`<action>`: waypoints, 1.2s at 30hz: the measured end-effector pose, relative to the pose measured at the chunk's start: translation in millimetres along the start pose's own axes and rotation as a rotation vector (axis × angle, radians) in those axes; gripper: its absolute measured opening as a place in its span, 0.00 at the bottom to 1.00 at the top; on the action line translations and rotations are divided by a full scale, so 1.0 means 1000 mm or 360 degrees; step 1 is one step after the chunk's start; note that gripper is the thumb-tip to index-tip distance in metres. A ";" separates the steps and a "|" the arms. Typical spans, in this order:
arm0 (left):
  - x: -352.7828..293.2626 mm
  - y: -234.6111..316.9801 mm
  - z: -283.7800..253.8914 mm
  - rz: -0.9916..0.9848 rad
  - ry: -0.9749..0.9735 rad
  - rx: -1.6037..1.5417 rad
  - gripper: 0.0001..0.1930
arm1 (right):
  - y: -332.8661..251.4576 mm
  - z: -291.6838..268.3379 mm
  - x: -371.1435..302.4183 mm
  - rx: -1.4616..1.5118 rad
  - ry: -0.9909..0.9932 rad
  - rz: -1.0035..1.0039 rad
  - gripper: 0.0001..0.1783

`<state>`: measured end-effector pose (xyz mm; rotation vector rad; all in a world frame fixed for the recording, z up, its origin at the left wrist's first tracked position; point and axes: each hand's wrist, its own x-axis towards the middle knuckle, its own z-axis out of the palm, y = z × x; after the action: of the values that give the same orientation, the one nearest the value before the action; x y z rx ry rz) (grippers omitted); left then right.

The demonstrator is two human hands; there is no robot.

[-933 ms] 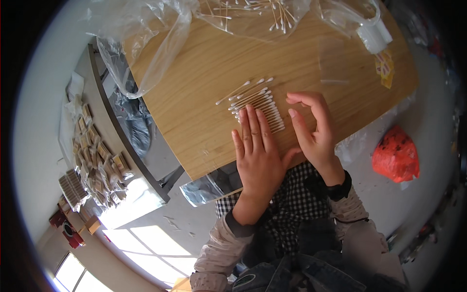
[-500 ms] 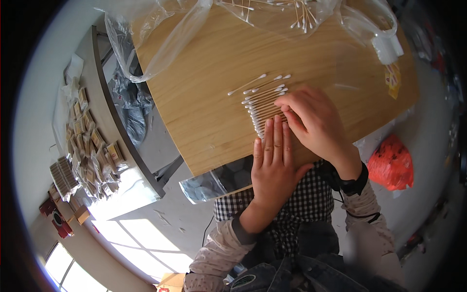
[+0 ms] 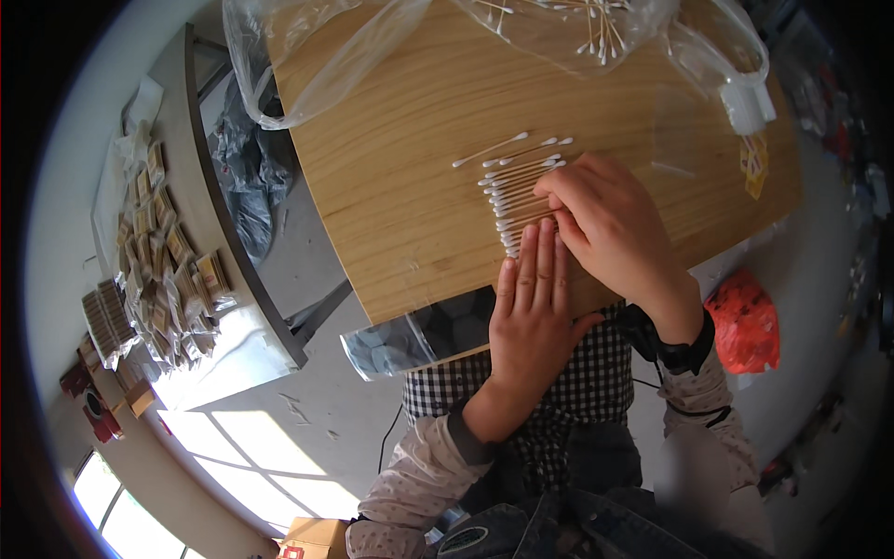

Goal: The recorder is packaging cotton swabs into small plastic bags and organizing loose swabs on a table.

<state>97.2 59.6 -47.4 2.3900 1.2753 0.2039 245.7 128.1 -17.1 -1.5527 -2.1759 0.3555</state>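
Note:
A row of cotton swabs (image 3: pixel 514 197) lies side by side on the wooden table, white tips lined up on the left. My left hand (image 3: pixel 533 312) is open and flat, its straight fingers pressing on the near end of the row. Over the row's right side, my right hand (image 3: pixel 615 219) is closed, with thumb and forefinger pinched at the swabs. What the pinch holds, if anything, is hidden by the fingers. Just beyond the row, a single cotton swab (image 3: pixel 491 150) lies slanted, and a few others sit spaced apart.
Clear plastic bags (image 3: pixel 326 84) with loose swabs (image 3: pixel 603 33) cover the table's far side. A white roll (image 3: pixel 747 107) and a yellow packet (image 3: pixel 755 166) sit at right. A red bag (image 3: pixel 743 321) is beyond the right edge. Many small packs (image 3: pixel 168 252) fill another table at left.
The view has shifted slightly, so the table and swabs appear a little higher and further right. Both hands keep nearly the same place on the row, the right one still pinched.

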 end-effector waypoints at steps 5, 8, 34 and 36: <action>0.000 0.000 0.001 0.0012 0.0010 0.0002 0.50 | -0.002 -0.004 0.003 -0.0027 -0.0120 0.0019 0.14; 0.001 0.001 0.003 0.0011 0.0013 0.0002 0.51 | 0.000 -0.007 0.001 -0.0030 -0.0062 -0.0019 0.12; -0.010 -0.031 -0.050 -0.0237 -0.0023 0.0180 0.60 | 0.014 -0.027 -0.083 0.0506 0.0576 0.0630 0.19; -0.002 -0.022 -0.043 -0.0167 -0.0023 0.0150 0.61 | 0.017 -0.008 -0.060 0.0630 0.0661 0.0448 0.20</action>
<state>65.7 81.7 -18.5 2.3893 1.4286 0.0974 279.7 77.3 -29.9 -1.5383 -1.4743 0.4698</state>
